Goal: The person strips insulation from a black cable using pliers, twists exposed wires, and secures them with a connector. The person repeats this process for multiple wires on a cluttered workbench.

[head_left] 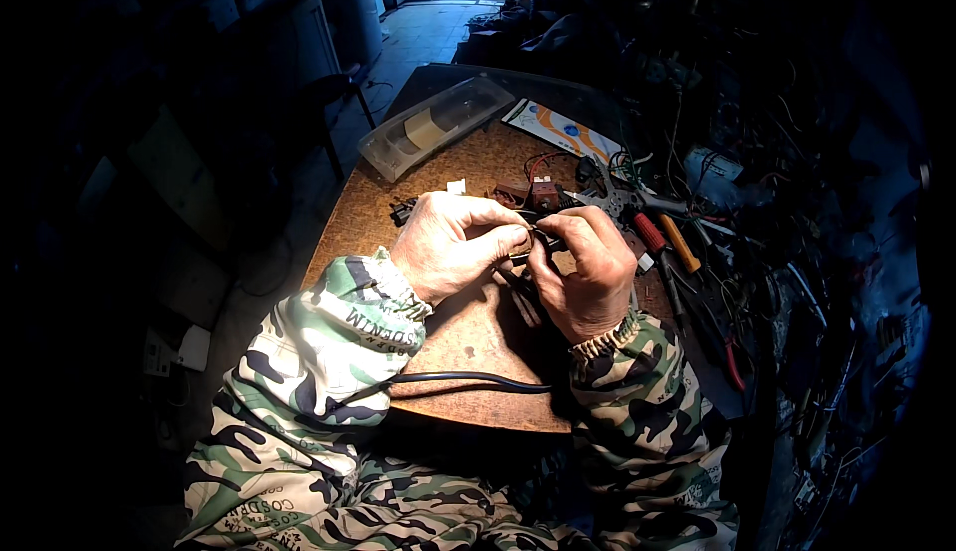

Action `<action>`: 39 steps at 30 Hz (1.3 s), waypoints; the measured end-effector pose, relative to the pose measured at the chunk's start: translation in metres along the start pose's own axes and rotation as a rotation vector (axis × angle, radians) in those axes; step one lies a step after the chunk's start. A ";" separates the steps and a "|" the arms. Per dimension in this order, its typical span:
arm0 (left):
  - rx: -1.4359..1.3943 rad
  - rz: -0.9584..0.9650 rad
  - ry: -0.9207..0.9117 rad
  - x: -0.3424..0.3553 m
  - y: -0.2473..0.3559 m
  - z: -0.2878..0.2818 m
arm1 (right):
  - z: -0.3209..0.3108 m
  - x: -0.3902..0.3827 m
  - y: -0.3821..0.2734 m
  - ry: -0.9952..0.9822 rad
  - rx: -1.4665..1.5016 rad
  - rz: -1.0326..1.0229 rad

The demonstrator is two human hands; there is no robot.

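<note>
My left hand [453, 244] and my right hand [588, 270] meet over the middle of the wooden table. Thumb and fingers of each are pinched together, with the fingertips almost touching around a thin dark wire [535, 229]; the fingers hide most of it. Dark strands hang in shadow below the fingertips. Closer to me, a thick black cable [473, 380] runs across the table's front part, between my two sleeves. Just beyond my fingers lie small reddish-brown block parts [544, 193] with red wires. Black connector pieces [401, 211] lie beside my left hand.
A clear plastic tray [393, 165] and a white-and-orange packet [564, 129] lie at the table's far end. Right of my hand are a red-handled tool [649, 231], an orange handle [680, 244] and red-and-black pliers [732, 362]. Tangled wires fill the dark right side; a stool [334, 93] stands far left.
</note>
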State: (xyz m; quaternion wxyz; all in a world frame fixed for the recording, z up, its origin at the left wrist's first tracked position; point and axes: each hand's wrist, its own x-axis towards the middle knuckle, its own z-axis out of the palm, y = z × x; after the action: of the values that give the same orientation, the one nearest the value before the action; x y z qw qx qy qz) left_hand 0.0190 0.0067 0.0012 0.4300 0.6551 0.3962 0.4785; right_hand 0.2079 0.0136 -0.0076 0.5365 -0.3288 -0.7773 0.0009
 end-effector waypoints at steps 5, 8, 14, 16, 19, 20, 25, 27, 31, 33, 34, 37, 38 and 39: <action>-0.024 -0.004 -0.022 0.000 0.001 0.001 | -0.001 0.000 -0.001 -0.022 -0.009 -0.012; 0.006 -0.007 -0.047 0.000 0.002 0.001 | -0.001 0.000 -0.002 -0.031 -0.007 -0.009; 0.014 -0.002 -0.071 0.000 0.002 0.000 | -0.003 0.000 -0.003 -0.027 0.002 0.008; -0.013 -0.002 -0.070 -0.001 0.001 0.000 | -0.003 0.000 -0.005 -0.026 0.028 0.041; -0.038 -0.017 -0.077 -0.001 0.000 -0.001 | -0.002 0.000 -0.006 -0.014 0.093 0.096; -0.036 -0.017 -0.081 0.000 0.002 -0.001 | -0.002 0.001 -0.005 0.000 0.112 0.091; -0.165 -0.050 -0.077 0.000 0.008 -0.002 | -0.009 0.007 -0.012 -0.073 0.218 0.232; -0.234 -0.026 -0.060 0.001 0.003 -0.005 | -0.003 0.005 -0.006 -0.056 0.308 0.288; -0.195 -0.060 -0.036 0.005 0.007 -0.004 | -0.006 -0.005 0.005 -0.159 0.578 0.574; -0.190 -0.011 -0.037 0.004 0.002 -0.005 | -0.005 -0.002 0.000 -0.158 0.618 0.607; -0.187 0.013 -0.037 0.003 0.000 -0.006 | -0.005 0.000 -0.002 -0.158 0.638 0.624; 0.169 0.216 0.019 -0.001 0.007 -0.004 | -0.002 0.001 0.000 -0.190 0.589 0.565; 0.359 0.278 0.003 0.000 0.013 -0.004 | -0.003 0.000 0.001 -0.188 0.602 0.578; 0.386 0.309 0.027 0.002 0.011 -0.002 | -0.004 0.000 0.001 -0.186 0.615 0.590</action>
State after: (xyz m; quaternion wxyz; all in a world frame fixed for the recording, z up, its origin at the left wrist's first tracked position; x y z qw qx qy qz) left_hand 0.0191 0.0057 0.0124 0.2134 0.7715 0.3809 0.4627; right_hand 0.2121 0.0128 -0.0065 0.5138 -0.3601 -0.6587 0.4153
